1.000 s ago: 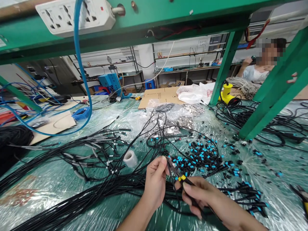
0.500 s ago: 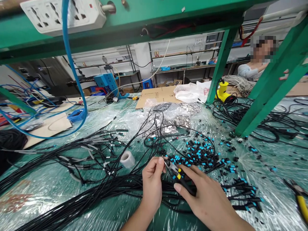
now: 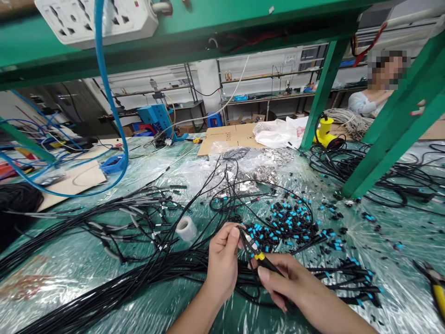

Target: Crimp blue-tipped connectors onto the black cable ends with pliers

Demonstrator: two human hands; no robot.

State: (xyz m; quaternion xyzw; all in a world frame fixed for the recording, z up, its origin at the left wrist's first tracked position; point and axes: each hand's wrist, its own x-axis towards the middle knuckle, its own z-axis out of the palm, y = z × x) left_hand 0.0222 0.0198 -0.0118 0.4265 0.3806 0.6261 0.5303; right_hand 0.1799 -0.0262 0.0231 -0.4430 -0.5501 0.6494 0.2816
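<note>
1. Our left hand [image 3: 224,260] pinches a black cable [image 3: 255,277] toward the near edge of the counter [image 3: 153,308].
2. Our right hand's [image 3: 292,278] fingers wrap the pliers [image 3: 260,256], beside this cable.
3. We judge plier work is in hand; next move calls for steady pinching.

Cable [image 3: 248,254] in L hand [image 3: 223,260], pliers [image 3: 259,256] in R hand [image 3: 292,280], tips right by L hand. Cable bundle [image 3: 139,279] on table [image 3: 146,317] under both, out to L. Roll [image 3: 187,228] just L of & past L hand. Connector pile [image 3: 292,220] just past R hand; 2nd pliers [image 3: 438,297] well R of that hand. Metal pcs [image 3: 246,186] farther ahead of hands, w/ cardboard [image 3: 225,140] behind those. Power strip [image 3: 100,22] on beam [image 3: 215,23] high to L; person [image 3: 363,103] far back R.
</note>
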